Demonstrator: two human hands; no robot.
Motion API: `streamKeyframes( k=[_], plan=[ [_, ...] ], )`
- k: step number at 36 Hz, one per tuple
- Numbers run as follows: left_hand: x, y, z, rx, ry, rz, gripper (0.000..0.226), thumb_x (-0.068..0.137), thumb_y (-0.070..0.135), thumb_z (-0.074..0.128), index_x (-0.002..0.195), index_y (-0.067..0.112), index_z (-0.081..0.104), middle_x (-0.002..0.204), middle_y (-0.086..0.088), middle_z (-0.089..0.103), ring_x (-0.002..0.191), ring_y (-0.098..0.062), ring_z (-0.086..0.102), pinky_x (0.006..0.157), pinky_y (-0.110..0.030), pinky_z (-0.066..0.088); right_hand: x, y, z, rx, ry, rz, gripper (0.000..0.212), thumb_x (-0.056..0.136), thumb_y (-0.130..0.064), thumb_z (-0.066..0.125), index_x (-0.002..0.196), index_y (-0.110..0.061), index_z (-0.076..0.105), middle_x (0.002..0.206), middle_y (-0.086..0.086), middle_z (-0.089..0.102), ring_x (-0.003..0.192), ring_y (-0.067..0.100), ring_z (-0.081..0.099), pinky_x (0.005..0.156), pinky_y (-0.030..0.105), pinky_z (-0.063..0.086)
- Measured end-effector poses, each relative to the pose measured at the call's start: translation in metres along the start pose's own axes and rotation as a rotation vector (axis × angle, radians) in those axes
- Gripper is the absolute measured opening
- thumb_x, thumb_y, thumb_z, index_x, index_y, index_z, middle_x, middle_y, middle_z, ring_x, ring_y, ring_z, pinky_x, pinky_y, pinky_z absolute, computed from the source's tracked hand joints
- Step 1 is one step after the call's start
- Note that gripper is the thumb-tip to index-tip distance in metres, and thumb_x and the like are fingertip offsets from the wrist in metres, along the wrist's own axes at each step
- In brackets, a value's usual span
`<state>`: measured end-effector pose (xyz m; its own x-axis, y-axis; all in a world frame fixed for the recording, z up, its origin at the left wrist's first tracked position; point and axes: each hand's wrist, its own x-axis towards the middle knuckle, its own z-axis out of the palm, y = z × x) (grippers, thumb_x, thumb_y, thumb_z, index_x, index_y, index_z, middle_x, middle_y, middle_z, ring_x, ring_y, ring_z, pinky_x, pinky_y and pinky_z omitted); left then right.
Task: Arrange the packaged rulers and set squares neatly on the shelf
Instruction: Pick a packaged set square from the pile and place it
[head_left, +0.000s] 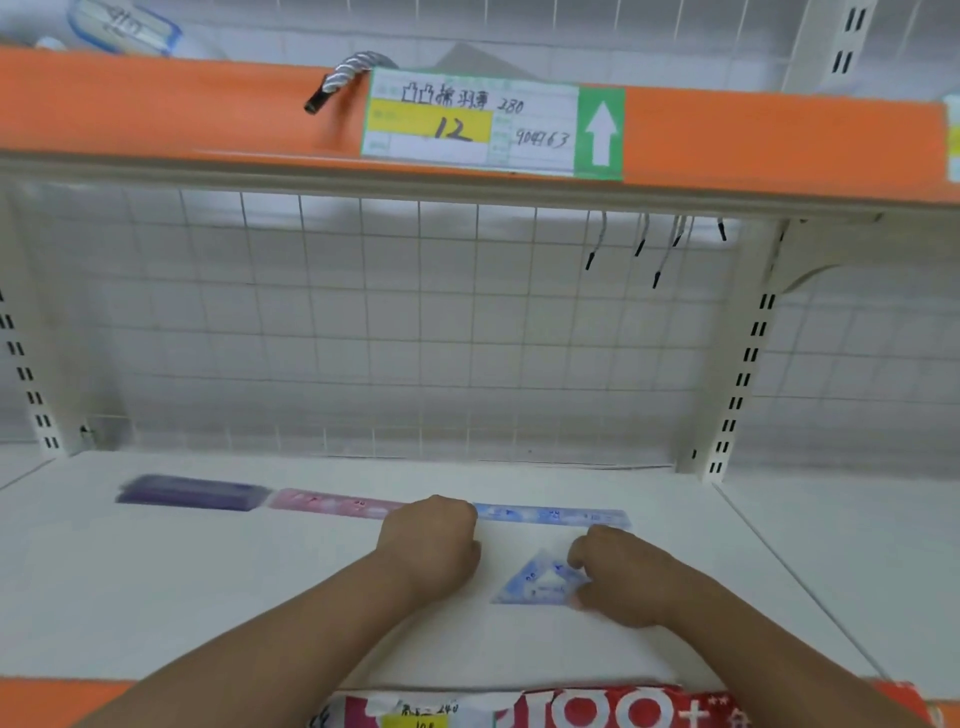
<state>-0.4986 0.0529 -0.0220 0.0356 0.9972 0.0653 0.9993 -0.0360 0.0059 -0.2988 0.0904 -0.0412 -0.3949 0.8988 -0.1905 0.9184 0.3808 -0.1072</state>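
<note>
Red printed sign (597, 712) frontmost | your right hand (623, 577) pinches blue triangular packaged set square (540, 582) on white shelf (208, 597), likely aligning it under blue packaged ruler (550, 516); left hand (431, 540) curled at ruler's end, grip unclear

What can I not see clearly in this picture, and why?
Head view:
Where pink ruler and blue ruler meet: covered by the left hand; its grip is hidden too.
The purple pack: blurred, print unreadable.
The red sign: cut off by the bottom edge.
Right corner of the set square: under the right hand.
</note>
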Motion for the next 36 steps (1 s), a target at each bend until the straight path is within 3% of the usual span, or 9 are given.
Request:
streamKeyframes(
  k=[9, 22, 32, 36],
  plan=[
    [0.001, 0.002, 0.002, 0.009, -0.008, 0.001, 0.024, 0.098, 0.028, 0.042, 0.11, 0.015, 0.058, 0.113, -0.005, 0.062, 0.102, -0.023, 0.06, 0.072, -0.027, 0.04, -0.002, 0.0, 0.0, -0.018, 0.011, 0.007, 0.037, 0.092, -0.032, 0.058, 0.121, -0.01, 0.058, 0.123, 0.006, 0.058, 0.111, 0.022, 0.057, 0.095, 0.035, 0.047],
    [-0.007, -0.002, 0.001, -0.01, -0.015, -0.04, 0.023, 0.096, 0.027, 0.043, 0.107, 0.015, 0.059, 0.112, -0.004, 0.063, 0.101, -0.024, 0.061, 0.075, -0.028, 0.045, -0.004, -0.023, -0.009, 0.003, 0.183, -0.026, 0.036, 0.093, -0.037, 0.051, 0.118, -0.011, 0.059, 0.122, 0.002, 0.056, 0.109, 0.02, 0.056, 0.09, 0.034, 0.047],
    [-0.029, -0.025, -0.005, -0.044, -0.001, -0.114, 0.017, 0.097, 0.026, 0.044, 0.102, 0.016, 0.058, 0.109, -0.005, 0.064, 0.099, -0.024, 0.061, 0.075, -0.027, 0.045, 0.006, -0.06, -0.01, -0.028, 0.173, -0.148, 0.035, 0.094, -0.039, 0.051, 0.115, -0.013, 0.062, 0.119, 0.003, 0.062, 0.11, 0.021, 0.057, 0.088, 0.032, 0.047],
    [-0.041, -0.042, -0.009, -0.032, 0.007, -0.154, 0.024, 0.098, 0.03, 0.044, 0.109, 0.017, 0.06, 0.11, -0.003, 0.064, 0.098, -0.022, 0.062, 0.078, -0.028, 0.047, 0.008, -0.083, -0.012, -0.032, 0.172, -0.187, 0.035, 0.095, -0.041, 0.05, 0.115, -0.014, 0.061, 0.116, 0.003, 0.064, 0.107, 0.021, 0.058, 0.087, 0.032, 0.047]
  ],
)
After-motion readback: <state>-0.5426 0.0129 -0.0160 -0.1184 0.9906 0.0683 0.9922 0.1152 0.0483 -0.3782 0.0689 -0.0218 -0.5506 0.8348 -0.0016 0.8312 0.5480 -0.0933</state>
